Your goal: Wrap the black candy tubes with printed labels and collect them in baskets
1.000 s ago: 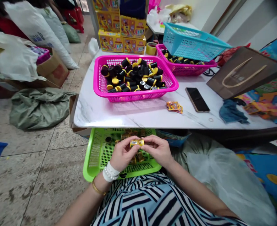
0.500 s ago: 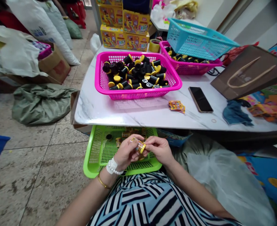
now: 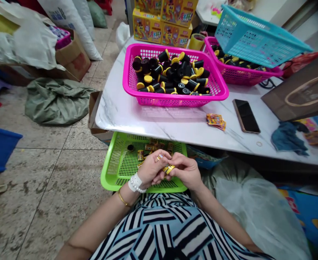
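The left hand (image 3: 151,169) and the right hand (image 3: 187,171) are held close together above a bright green plastic mesh tray (image 3: 112,186); their fingers are curled narrow and pinch a small yellow cylindrical piece (image 3: 169,169) between them, seemingly so that anything which slips will fall in the tray. Ahead, a pink plastic basket (image 3: 175,102) full of black-and-yellow cylinders (image 3: 169,74) stands on the white marble table (image 3: 148,122), apparently placed within easy reach.

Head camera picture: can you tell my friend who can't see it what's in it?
A left hand and a right hand hold a small yellow object above a green mesh tray. Beyond it, a pink basket full of black-and-yellow cylinders sits on a white marble-look table.
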`<action>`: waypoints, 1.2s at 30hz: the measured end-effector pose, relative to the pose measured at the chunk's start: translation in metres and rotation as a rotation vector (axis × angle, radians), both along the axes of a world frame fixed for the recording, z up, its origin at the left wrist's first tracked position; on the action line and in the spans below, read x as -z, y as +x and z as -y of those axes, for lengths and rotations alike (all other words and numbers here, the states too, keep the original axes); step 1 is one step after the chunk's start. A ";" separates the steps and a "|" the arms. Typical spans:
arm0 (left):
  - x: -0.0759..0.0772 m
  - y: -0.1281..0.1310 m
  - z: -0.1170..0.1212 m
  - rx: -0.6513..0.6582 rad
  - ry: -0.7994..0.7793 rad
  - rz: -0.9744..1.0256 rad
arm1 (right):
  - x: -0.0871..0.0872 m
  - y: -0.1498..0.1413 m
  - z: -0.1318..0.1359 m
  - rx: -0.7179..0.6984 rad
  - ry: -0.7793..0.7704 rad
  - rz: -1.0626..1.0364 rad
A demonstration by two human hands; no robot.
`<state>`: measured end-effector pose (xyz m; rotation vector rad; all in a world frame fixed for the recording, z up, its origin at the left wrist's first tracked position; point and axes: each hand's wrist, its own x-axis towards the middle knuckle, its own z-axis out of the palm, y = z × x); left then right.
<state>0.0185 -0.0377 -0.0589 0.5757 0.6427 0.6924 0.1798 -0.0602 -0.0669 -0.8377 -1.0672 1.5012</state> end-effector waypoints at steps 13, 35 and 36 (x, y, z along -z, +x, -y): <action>0.017 0.000 0.002 -0.034 -0.157 -0.005 | 0.005 0.000 0.006 0.052 0.107 0.365; 0.013 -0.008 -0.008 -0.043 0.155 -0.367 | 0.011 0.003 0.007 0.303 0.161 0.584; 0.011 -0.009 -0.008 -0.053 0.206 -0.392 | 0.012 0.002 0.007 0.301 0.131 0.550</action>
